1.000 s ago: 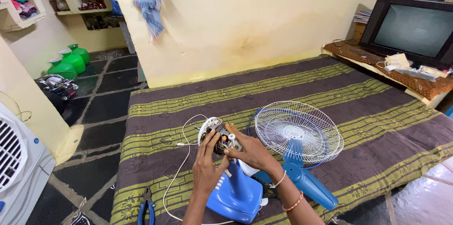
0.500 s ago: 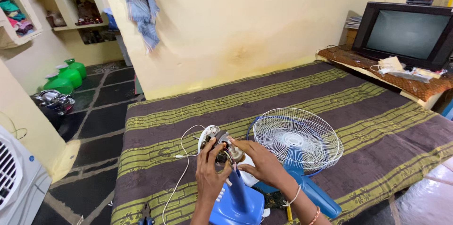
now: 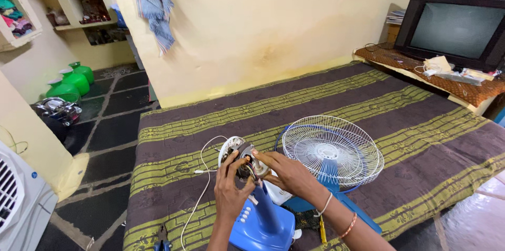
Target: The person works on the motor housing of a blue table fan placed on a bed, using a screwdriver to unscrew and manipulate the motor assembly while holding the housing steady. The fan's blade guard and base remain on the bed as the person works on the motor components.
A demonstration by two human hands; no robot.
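Observation:
A blue table-fan stand (image 3: pixel 263 222) rests on the striped bedspread (image 3: pixel 326 103) with its exposed motor (image 3: pixel 245 160) at the top. My left hand (image 3: pixel 230 190) grips the motor from below and behind. My right hand (image 3: pixel 286 173) holds the motor's front side, fingertips on the metal part. A white wire fan guard (image 3: pixel 332 149) and blue blade lie just right of my hands. A white power cord (image 3: pixel 202 188) trails off the motor to the left.
Blue-handled pliers (image 3: pixel 162 243) lie at the bed's near left edge. A television (image 3: pixel 456 30) sits on a cloth-covered shelf at far right. Green pots (image 3: pixel 71 80) and a steel vessel (image 3: pixel 59 109) stand on the dark tiled floor at left. A white air cooler (image 3: pixel 18 198) fills the lower left.
The motor head has been tilted slightly and my right hand's fingers have shifted around its front. The view has moved a little closer and to the left.

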